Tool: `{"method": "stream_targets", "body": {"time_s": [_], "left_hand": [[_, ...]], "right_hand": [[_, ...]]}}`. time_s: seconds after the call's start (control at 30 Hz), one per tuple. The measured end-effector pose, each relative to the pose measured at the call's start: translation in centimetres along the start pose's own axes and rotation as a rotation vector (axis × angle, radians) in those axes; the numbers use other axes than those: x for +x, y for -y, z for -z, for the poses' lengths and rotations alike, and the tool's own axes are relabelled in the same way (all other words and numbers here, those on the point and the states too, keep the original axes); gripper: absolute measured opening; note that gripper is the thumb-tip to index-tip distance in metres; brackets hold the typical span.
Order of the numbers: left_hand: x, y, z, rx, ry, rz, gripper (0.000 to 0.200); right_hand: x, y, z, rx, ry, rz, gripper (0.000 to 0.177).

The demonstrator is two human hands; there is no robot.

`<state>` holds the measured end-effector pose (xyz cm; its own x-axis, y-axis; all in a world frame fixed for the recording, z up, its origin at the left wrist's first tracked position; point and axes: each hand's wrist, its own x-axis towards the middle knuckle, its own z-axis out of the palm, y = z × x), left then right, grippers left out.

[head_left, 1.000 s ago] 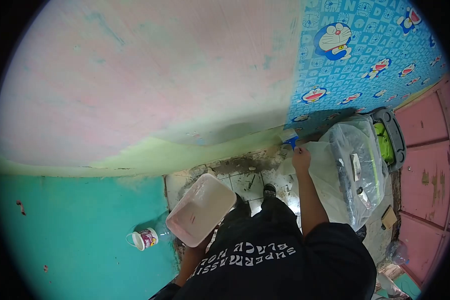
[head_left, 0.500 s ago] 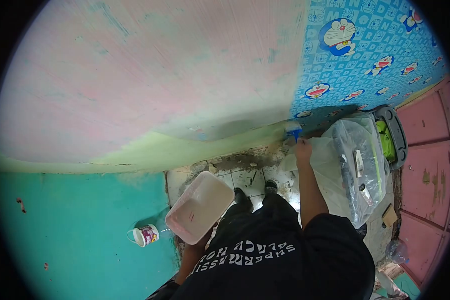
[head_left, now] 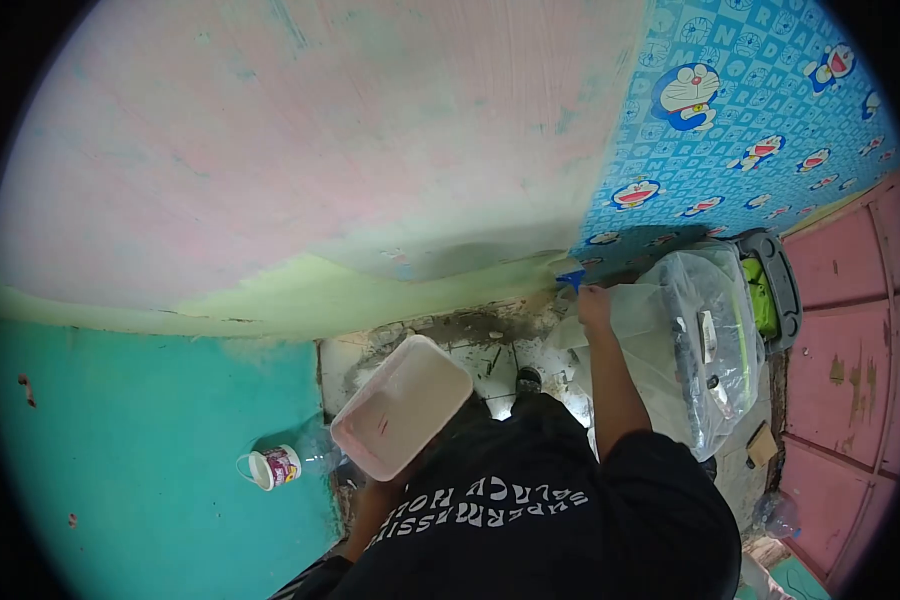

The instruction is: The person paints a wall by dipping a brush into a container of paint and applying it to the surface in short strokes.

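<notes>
My right hand [head_left: 594,302] is closed around the blue handle of a paint brush [head_left: 572,278]. Pale bristles touch the low part of the wall, just beside the edge of the blue cartoon wallpaper [head_left: 690,150]. A pale, pink-stained plastic tub [head_left: 398,415] is held tilted at my left side, its inside facing up. Beneath its lower edge my left hand [head_left: 378,490] grips it, most of the fingers hidden by the tub. The wall [head_left: 370,130] has streaky whitish-pink paint with a light green band along the bottom.
Clear plastic sheeting [head_left: 715,340] covers things to my right, next to a grey plastic piece [head_left: 778,285]. A small white bucket [head_left: 273,467] lies by a clear bottle on the left, over a turquoise surface [head_left: 150,440]. Debris litters the tiled floor [head_left: 490,365]. Pink doors [head_left: 840,340] stand right.
My right hand and the brush have moved slightly left and down along the wall's base. The view has shifted a little; the tub stays in my left hand.
</notes>
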<state>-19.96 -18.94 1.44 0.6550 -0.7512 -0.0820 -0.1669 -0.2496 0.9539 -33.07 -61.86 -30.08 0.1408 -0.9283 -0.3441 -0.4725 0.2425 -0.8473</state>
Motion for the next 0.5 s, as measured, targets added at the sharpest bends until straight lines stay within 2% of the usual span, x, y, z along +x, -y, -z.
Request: {"method": "stream_targets", "body": {"time_s": [0.03,0.1,0.17,0.27,0.3,0.4,0.43,0.5], "left_hand": [[-0.1,0.0,-0.1,-0.043,-0.005,0.012,0.057],[0.2,-0.1,0.0,-0.125,-0.016,0.027,0.057],[1.5,-0.4,0.3,-0.21,-0.026,0.022,0.057],[2.4,-0.1,-0.6,-0.367,-0.04,0.031,0.058],[2.3,0.0,-1.0,-0.423,-0.046,0.042,0.058],[2.4,0.2,-1.8,-0.582,-0.068,0.075,0.059],[2.2,0.4,-1.8,-0.634,-0.077,0.079,0.059],[1.6,0.7,-2.0,-0.735,-0.093,0.079,0.059]], "right_hand": [[2.2,-1.4,-1.7,0.08,0.079,-0.065,0.023],[1.1,4.2,-0.1,0.162,0.161,-0.123,0.022],[-7.4,18.5,4.8,0.39,0.075,-0.082,0.02],[-15.1,27.9,12.5,0.547,0.171,0.102,0.018],[-16.8,29.2,14.1,0.603,0.195,0.161,0.019],[-19.9,30.2,16.3,0.681,0.285,0.14,0.019],[-19.5,28.7,15.7,0.635,0.274,0.103,0.02],[-16.4,21.8,11.9,0.347,0.112,0.136,0.022]]}}
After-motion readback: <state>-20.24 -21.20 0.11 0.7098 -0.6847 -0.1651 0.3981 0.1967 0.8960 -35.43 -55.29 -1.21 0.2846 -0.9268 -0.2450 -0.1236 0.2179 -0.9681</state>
